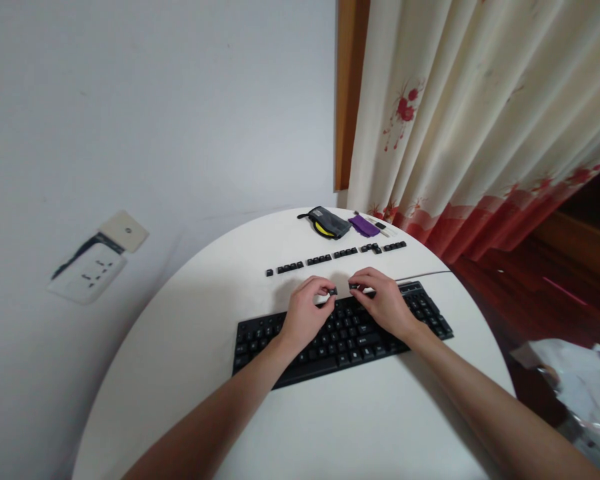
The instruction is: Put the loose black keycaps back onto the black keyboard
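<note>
A black keyboard (325, 367) lies slightly slanted on the white round table. Above its upper middle, my left hand (309, 308) pinches a small black keycap (333, 291) between thumb and fingers. A second black keycap (353, 286) is gripped at the fingertips of my right hand (383, 300), a short gap to the right of the first. Behind the keyboard, a row of loose black keycaps (319, 259) runs across the table in small groups. One keycap (269, 273) sits alone at the row's left end. My hands and forearms cover part of the keys.
At the table's far side lie a dark grey pouch (330, 221) with a yellow part, a purple cloth (364, 225) and some thin tools (387, 230). The keyboard's cable (424, 274) trails off the right edge. A wall with a socket (87, 273) borders the left; a curtain (445, 120) hangs behind.
</note>
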Demonstrator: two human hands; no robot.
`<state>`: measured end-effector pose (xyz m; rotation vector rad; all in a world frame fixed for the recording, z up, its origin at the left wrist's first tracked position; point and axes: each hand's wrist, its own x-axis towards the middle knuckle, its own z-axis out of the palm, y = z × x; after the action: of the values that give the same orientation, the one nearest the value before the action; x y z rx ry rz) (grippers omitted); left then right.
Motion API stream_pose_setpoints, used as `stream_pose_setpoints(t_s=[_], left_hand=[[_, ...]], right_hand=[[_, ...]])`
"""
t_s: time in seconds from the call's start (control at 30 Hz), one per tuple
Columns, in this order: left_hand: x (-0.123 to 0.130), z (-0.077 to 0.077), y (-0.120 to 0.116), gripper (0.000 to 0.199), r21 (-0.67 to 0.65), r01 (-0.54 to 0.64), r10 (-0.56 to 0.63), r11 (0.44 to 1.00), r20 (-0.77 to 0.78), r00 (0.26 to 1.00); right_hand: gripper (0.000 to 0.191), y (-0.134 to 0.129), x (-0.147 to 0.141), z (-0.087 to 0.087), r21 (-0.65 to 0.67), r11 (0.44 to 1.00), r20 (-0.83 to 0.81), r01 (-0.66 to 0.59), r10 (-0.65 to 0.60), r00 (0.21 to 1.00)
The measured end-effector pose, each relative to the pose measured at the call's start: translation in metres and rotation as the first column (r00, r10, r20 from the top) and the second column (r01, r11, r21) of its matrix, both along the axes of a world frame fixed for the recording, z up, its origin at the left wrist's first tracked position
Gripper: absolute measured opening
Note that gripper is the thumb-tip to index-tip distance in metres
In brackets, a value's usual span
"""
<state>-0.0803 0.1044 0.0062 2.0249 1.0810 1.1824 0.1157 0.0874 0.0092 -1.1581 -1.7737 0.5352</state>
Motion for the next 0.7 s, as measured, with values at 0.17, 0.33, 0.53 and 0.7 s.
stream_pose_setpoints(t_s=[0.17,0.33,0.53,0.7], left_hand=[[0.0,-0.002,0.0,0.022,-0.02,-0.01,0.01,1.0,0.012,1.0],[-0.001,0.0,-0.002,0.024,0.051,0.004,0.0,0.999,-0.086,0.996],[0.003,0.013,-0.011,0.012,0.086,0.114,-0.089,0.99,-0.252,0.964],[0.022,0.023,-0.016,0.013,-0.017,0.097,-0.098,0.995,-0.231,0.968]], right_hand=[[0.013,0.004,0.01,0.006,0.036,0.998,0.021,0.044,-0.045,0.999],[0.015,0.019,0.044,0.006,0.078,0.967,-0.035,0.241,-0.239,0.97],[0.021,0.04,0.077,-0.007,-0.041,0.903,-0.155,0.428,-0.429,0.89],[0.021,0.045,0.076,-0.011,-0.06,0.91,-0.182,0.411,-0.415,0.892]])
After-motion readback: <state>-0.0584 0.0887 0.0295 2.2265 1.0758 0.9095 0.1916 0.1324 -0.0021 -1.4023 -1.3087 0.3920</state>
